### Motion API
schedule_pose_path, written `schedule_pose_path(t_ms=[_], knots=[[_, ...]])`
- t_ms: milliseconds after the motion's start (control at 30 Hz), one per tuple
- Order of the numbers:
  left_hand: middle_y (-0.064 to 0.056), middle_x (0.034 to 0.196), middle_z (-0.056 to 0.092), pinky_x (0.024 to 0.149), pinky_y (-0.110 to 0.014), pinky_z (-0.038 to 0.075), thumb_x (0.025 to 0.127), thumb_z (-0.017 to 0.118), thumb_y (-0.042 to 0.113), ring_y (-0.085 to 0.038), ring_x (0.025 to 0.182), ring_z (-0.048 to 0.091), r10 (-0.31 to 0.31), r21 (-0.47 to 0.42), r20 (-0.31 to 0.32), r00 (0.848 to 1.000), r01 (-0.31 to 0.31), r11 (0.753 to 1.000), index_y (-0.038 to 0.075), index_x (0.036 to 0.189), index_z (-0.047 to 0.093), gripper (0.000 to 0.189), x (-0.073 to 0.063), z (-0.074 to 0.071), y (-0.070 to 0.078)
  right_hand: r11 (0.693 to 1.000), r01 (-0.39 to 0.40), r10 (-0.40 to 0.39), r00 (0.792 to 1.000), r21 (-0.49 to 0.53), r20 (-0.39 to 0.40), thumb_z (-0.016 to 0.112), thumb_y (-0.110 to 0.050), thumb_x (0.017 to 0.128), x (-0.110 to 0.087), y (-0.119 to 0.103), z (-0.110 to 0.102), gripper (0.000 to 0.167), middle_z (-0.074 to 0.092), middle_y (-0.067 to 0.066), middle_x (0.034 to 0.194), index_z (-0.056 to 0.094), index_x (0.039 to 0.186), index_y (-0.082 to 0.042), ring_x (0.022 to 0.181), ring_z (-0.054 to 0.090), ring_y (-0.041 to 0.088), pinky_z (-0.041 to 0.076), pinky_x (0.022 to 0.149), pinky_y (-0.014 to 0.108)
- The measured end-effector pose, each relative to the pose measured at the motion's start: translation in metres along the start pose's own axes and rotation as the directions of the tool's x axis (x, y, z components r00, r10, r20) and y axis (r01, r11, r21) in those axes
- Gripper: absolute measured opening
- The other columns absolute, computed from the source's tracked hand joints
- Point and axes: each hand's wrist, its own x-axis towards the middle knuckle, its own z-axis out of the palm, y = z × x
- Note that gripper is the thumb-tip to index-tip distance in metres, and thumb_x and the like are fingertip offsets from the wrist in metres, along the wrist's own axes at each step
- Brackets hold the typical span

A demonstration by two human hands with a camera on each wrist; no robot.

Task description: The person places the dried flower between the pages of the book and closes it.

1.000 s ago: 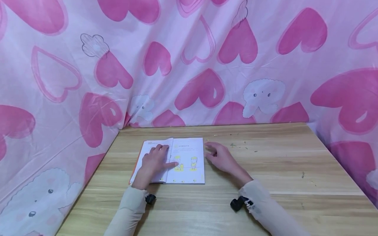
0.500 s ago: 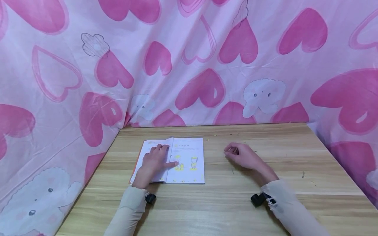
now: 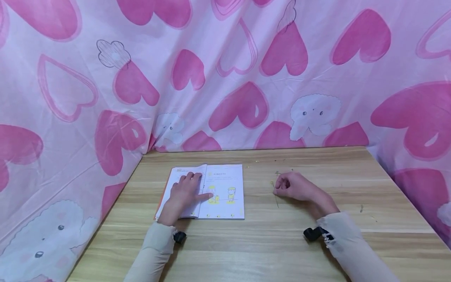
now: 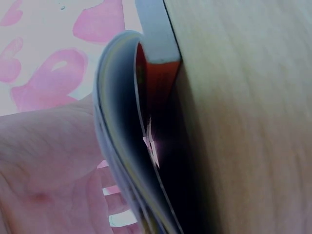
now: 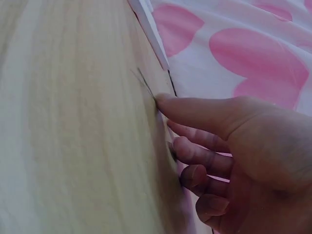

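An open book (image 3: 225,176) lies on the table, its right page showing small figures coloured yellow. My left hand (image 3: 184,194) rests spread over the left page, with the thumb across the gutter onto the right page. In the left wrist view, curved pages (image 4: 105,107) stand up beside the palm. To the right of the book, my right hand (image 3: 297,188) pinches a thin dried flower stem (image 3: 276,199) between thumb and forefinger. Its tiny yellow head shows above the fingertips. The right wrist view shows the stem (image 5: 146,84) jutting past the thumb tip, with the other fingers curled.
Small green and brown plant scraps (image 3: 277,172) lie scattered behind the right hand, and another plant bit (image 3: 361,208) lies farther right on the wooden table (image 3: 246,250). A pink heart-patterned cloth (image 3: 232,70) hangs along the back and both sides.
My right hand has moved right, away from the book's right edge, and its fingertips now hold the stem, whose yellow head has come into view. The left hand and book have stayed put.
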Motion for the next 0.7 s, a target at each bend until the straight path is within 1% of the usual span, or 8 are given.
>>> schedule_pose_path(t_ms=[133, 233, 367, 467, 533, 600, 700], knots=[[-0.017, 0.152, 0.058, 0.11, -0.069, 0.049, 0.088, 0.082, 0.064, -0.04, 0.135, 0.056, 0.006, -0.003, -0.007, 1.0, -0.006, 1.0, 0.012, 0.159, 0.05, 0.093, -0.001, 0.0, 0.0, 1.0, 0.027, -0.027, 0.999, 0.007, -0.041, 0.079, -0.013, 0.099, 0.003, -0.001, 0.007, 0.007, 0.065, 0.0, 0.083, 0.074, 0.103, -0.009, 0.077, 0.057, 0.011, 0.049, 0.068, 0.024], [-0.016, 0.151, 0.058, 0.109, -0.069, 0.05, 0.088, 0.083, 0.064, -0.04, 0.133, 0.056, 0.013, -0.003, -0.017, 1.0, -0.013, 1.0, 0.012, 0.158, 0.05, 0.093, -0.002, 0.0, 0.0, 0.998, 0.055, -0.055, 0.996, -0.006, -0.066, 0.074, -0.009, 0.101, 0.005, -0.001, 0.011, 0.006, 0.068, 0.001, 0.087, 0.075, 0.107, -0.008, 0.08, 0.058, 0.011, 0.05, 0.07, 0.024], [-0.017, 0.148, 0.06, 0.105, -0.068, 0.051, 0.088, 0.083, 0.063, -0.041, 0.131, 0.057, 0.023, -0.001, -0.026, 0.999, -0.024, 1.0, 0.012, 0.156, 0.052, 0.09, -0.002, 0.0, -0.001, 0.997, 0.058, -0.061, 0.995, -0.045, -0.08, 0.073, -0.011, 0.103, 0.007, -0.003, 0.014, 0.01, 0.071, 0.0, 0.092, 0.076, 0.111, -0.01, 0.082, 0.059, 0.012, 0.051, 0.072, 0.025], [-0.017, 0.146, 0.06, 0.102, -0.068, 0.052, 0.088, 0.083, 0.063, -0.041, 0.13, 0.057, 0.03, 0.002, -0.028, 0.999, -0.03, 1.0, 0.012, 0.155, 0.052, 0.089, -0.003, 0.0, -0.001, 0.997, 0.034, -0.038, 0.997, -0.066, -0.066, 0.076, -0.016, 0.101, 0.006, -0.005, 0.012, 0.009, 0.069, -0.001, 0.089, 0.075, 0.109, -0.012, 0.08, 0.058, 0.012, 0.05, 0.07, 0.024], [-0.017, 0.145, 0.06, 0.102, -0.067, 0.052, 0.088, 0.083, 0.064, -0.041, 0.13, 0.058, 0.031, 0.002, -0.029, 0.999, -0.031, 1.0, 0.012, 0.154, 0.052, 0.09, -0.002, 0.0, -0.002, 0.997, 0.026, -0.029, 0.999, -0.072, -0.041, 0.079, -0.017, 0.1, 0.005, -0.007, 0.009, 0.01, 0.067, 0.0, 0.086, 0.074, 0.105, -0.011, 0.078, 0.057, 0.013, 0.049, 0.069, 0.026], [-0.017, 0.146, 0.06, 0.102, -0.067, 0.052, 0.088, 0.083, 0.064, -0.042, 0.13, 0.057, 0.029, 0.001, -0.026, 0.999, -0.029, 1.0, 0.012, 0.155, 0.051, 0.091, -0.002, 0.0, -0.002, 0.996, -0.004, 0.002, 1.0, -0.089, -0.023, 0.081, -0.017, 0.098, 0.004, -0.009, 0.005, 0.011, 0.065, 0.0, 0.084, 0.072, 0.101, -0.011, 0.077, 0.056, 0.013, 0.049, 0.07, 0.027], [-0.018, 0.146, 0.059, 0.102, -0.067, 0.052, 0.088, 0.083, 0.064, -0.042, 0.13, 0.057, 0.028, 0.001, -0.028, 0.999, -0.028, 1.0, 0.011, 0.155, 0.051, 0.091, -0.001, 0.001, -0.003, 0.988, -0.05, 0.048, 0.999, -0.143, -0.019, 0.08, -0.016, 0.098, 0.003, -0.01, 0.001, 0.009, 0.066, 0.0, 0.085, 0.073, 0.1, -0.011, 0.079, 0.058, 0.014, 0.049, 0.073, 0.031]])
